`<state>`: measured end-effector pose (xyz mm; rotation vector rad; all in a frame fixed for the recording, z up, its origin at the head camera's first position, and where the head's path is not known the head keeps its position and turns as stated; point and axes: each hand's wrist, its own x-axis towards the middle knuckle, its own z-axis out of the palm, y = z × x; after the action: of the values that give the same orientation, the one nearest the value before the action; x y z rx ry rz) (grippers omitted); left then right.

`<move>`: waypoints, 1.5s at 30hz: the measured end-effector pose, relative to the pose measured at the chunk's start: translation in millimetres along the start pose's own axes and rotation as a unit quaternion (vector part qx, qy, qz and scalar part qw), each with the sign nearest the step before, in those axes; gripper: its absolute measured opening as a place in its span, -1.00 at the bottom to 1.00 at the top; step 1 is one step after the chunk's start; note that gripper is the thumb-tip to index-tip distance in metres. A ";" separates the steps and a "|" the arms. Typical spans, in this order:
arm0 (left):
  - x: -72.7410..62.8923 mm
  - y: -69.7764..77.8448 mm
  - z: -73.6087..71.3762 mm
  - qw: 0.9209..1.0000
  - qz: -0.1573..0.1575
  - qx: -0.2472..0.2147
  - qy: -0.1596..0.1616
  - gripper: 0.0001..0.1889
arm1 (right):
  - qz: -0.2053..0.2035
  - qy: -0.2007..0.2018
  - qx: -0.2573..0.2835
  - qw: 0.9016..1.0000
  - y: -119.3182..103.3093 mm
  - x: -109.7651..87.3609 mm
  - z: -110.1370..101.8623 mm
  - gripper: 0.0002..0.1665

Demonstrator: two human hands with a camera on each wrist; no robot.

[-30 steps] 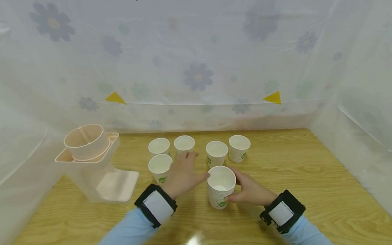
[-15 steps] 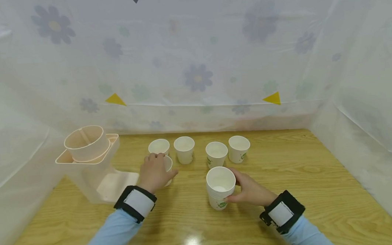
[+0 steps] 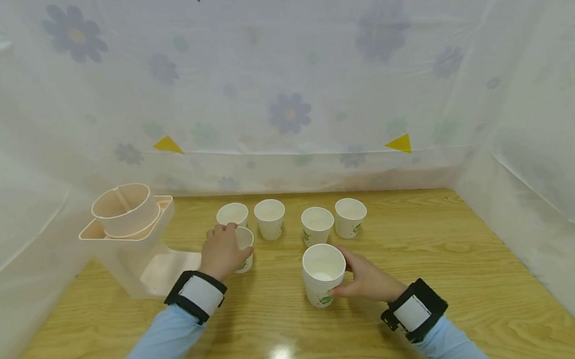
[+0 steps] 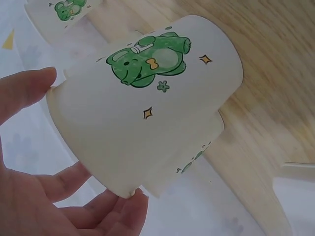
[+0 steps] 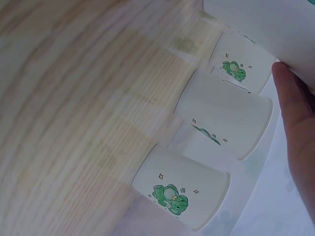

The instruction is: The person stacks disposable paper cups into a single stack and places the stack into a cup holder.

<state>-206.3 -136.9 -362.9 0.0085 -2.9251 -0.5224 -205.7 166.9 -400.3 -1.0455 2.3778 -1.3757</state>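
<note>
Leftward goes the left hand (image 3: 221, 252): a second ago it hung between the front cup and the stack, and now it is on that front-left white paper cup with the green bear print (image 4: 147, 103), which stands about where it stood. Over on the right, nothing shifts: the right hand (image 3: 369, 278) keeps its thumb and fingers curled round the stack of nested white paper cups (image 3: 323, 275) on the pale wood-grain counter (image 3: 442, 247), probably to hold it steady and upright.

Behind, four more white paper cups (image 3: 270, 224) stand mouth up, two and two, spaced loosely enough, it seems, for fingers to get in. Now watch that left hand: parted only as wide as the cup, thumb at one side of the rim, fingers at the other, pinching it. A rim hold likely suits something this light and leaves the base free. Has the base left the counter? Can't tell. Far left stands the pale beige plastic stand with a round, open top (image 3: 128, 258).
</note>
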 end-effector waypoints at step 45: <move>-13.4 47.2 -20.7 0.995 0.052 -0.078 -0.037 -0.30 | 0.001 0.004 0.007 1.000 -0.9 -1.5 0.3 -0.05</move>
<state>-188.4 -99.2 -329.7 -0.1860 -2.9273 -0.7473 -204.1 167.5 -400.0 -1.0352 2.3704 -1.3962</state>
